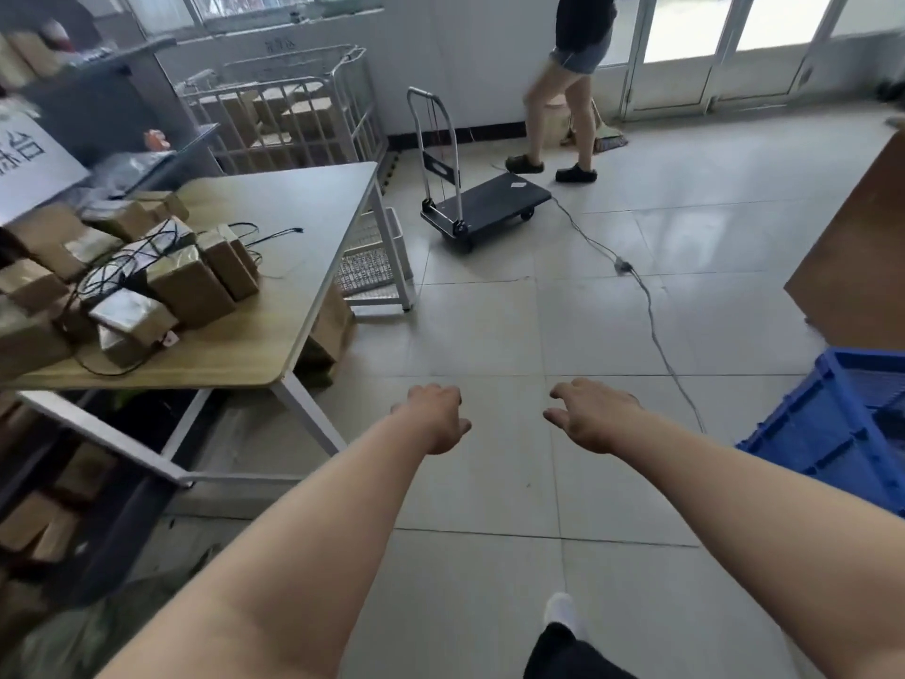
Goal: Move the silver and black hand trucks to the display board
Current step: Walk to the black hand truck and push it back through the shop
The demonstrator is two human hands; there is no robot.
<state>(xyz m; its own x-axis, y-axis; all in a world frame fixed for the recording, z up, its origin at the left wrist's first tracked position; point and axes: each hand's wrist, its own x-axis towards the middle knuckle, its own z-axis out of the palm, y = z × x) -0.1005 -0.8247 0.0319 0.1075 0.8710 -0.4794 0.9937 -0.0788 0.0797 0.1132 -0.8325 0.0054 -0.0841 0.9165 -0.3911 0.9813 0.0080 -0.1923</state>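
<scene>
A hand truck with a black flat deck (pixel 494 203) and an upright silver handle (pixel 433 139) stands on the tiled floor ahead, near the far wall, its handle end toward the table. Both my arms reach forward over the floor, well short of it. My left hand (pixel 438 419) hangs empty with its fingers loosely curled. My right hand (pixel 590 416) is empty too, fingers spread apart. A white sign with dark characters (pixel 24 154) shows at the far left edge.
A wooden table (pixel 294 247) piled with taped cardboard parcels and cables stands at left. A person walks past just behind the hand truck. A grey cable (pixel 651 311) runs across the floor. A blue crate (pixel 842 423) and a brown cabinet (pixel 862 247) sit at right.
</scene>
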